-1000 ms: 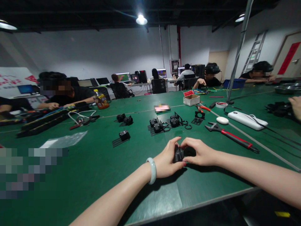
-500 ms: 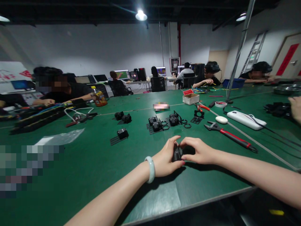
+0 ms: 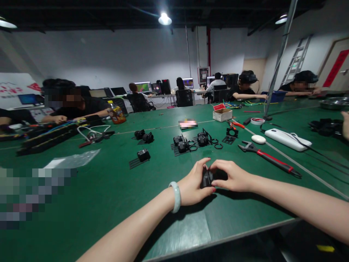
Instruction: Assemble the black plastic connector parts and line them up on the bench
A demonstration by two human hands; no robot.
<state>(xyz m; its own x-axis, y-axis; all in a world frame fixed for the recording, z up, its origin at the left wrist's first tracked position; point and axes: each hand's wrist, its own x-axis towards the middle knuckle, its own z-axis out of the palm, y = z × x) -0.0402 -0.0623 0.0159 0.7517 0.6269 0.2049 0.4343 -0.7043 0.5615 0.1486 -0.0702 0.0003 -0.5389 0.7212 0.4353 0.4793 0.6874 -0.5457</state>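
Note:
My left hand (image 3: pixel 194 185), with a pale bangle at the wrist, and my right hand (image 3: pixel 231 175) meet near the front of the green table (image 3: pixel 109 196). Both are curled round one small black plastic part (image 3: pixel 207 178), fingers pinching it from either side, and most of it is hidden by them. Beyond my hands lie several similar black parts (image 3: pixel 182 145) with black rings (image 3: pixel 218 146) and flat black brackets (image 3: pixel 229 135).
A red-handled adjustable wrench (image 3: pixel 268 157) lies right of my hands, beside a white oval object (image 3: pixel 257 139) and a long white device (image 3: pixel 288 139). A clear plastic bag (image 3: pixel 72 159) lies at left. A small cardboard box (image 3: pixel 222 114) and tape roll (image 3: pixel 257 120) sit further back. Other people sit around the table.
My hands stay closed on the black part in the same spot; only the camera view shifts slightly.

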